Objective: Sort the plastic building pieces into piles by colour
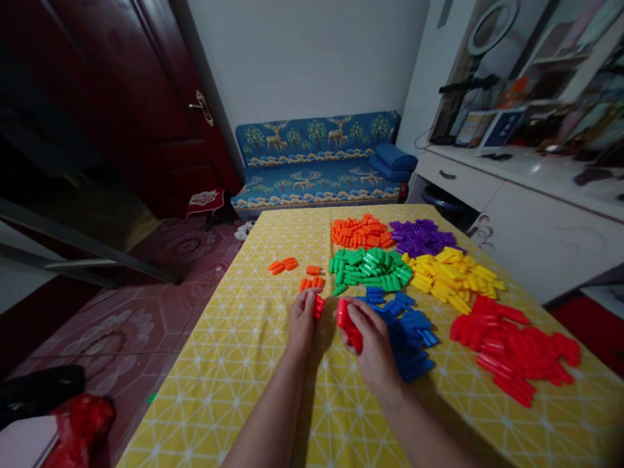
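Note:
My left hand [301,320] is closed on a small red plastic piece [318,307] with rounded knobs, near the middle of the table. To its right, my right hand [364,328] grips several red plastic pieces [349,325], one of them standing up between thumb and fingers. Just beyond my left hand lie orange pieces [311,284] in a short row, with a single orange piece [313,270] and a small orange cluster [283,265] farther off. A pile of blue pieces [412,338] lies beside my right hand, which partly hides it.
The yellow patterned tablecloth [234,364] also bears piles of orange [363,232], green [370,268], purple [422,238], yellow [451,276] and red pieces [514,344]. Beyond the table stands a blue sofa [316,172]. A white cabinet [560,227] is on the right, a dark red door [121,97] on the left.

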{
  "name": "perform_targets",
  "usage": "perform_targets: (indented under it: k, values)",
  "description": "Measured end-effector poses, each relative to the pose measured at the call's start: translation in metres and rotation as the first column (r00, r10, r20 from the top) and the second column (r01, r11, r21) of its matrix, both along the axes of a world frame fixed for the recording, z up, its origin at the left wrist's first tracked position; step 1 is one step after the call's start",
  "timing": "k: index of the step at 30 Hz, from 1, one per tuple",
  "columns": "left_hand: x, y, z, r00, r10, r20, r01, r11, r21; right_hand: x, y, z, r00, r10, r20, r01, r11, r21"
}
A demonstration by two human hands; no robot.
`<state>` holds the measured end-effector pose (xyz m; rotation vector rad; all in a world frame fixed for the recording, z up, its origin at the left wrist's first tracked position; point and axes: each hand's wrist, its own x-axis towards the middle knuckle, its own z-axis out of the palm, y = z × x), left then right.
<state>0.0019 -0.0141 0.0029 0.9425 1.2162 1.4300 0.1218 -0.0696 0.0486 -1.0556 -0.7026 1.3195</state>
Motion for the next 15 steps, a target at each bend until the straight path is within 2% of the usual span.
perform_targets:
  k: [2,4,6,8,10,11,13,15]
  values:
    - [0.0,0.001,0.0,0.999,-0.034,-0.022,0.034,0.999,0.018,0.038,-0.005,0.009,0.982,-0.096,0.162,0.089,0.995,0.051]
    - [0.001,0.001,0.001,0.999,-0.038,-0.013,0.039,0.999,0.019,0.087,-0.009,0.012,0.886,-0.26,0.384,0.215,0.964,0.156]
    - [0.002,0.001,0.002,0.999,-0.04,0.008,0.04,0.999,0.005,0.14,-0.011,0.008,0.7,-0.442,0.562,0.333,0.897,0.29]
    - [0.004,0.001,0.003,0.999,-0.046,0.024,0.046,0.999,-0.012,0.193,-0.014,0.0,0.428,-0.541,0.724,0.414,0.829,0.375]
    - [0.005,0.0,0.004,0.999,-0.045,0.018,0.045,0.999,-0.007,0.237,-0.018,-0.012,0.152,-0.521,0.84,0.437,0.797,0.416]
    - [0.005,0.0,0.004,0.999,-0.043,0.007,0.043,0.999,-0.001,0.254,-0.021,-0.018,0.06,-0.487,0.871,0.452,0.792,0.411]
    - [0.005,0.0,0.005,0.999,-0.044,-0.015,0.044,0.999,0.005,0.277,-0.026,-0.03,-0.051,-0.432,0.901,0.454,0.793,0.406]
    - [0.005,0.0,0.004,0.998,-0.052,-0.026,0.052,0.999,0.002,0.288,-0.03,-0.04,-0.102,-0.408,0.907,0.403,0.817,0.413]
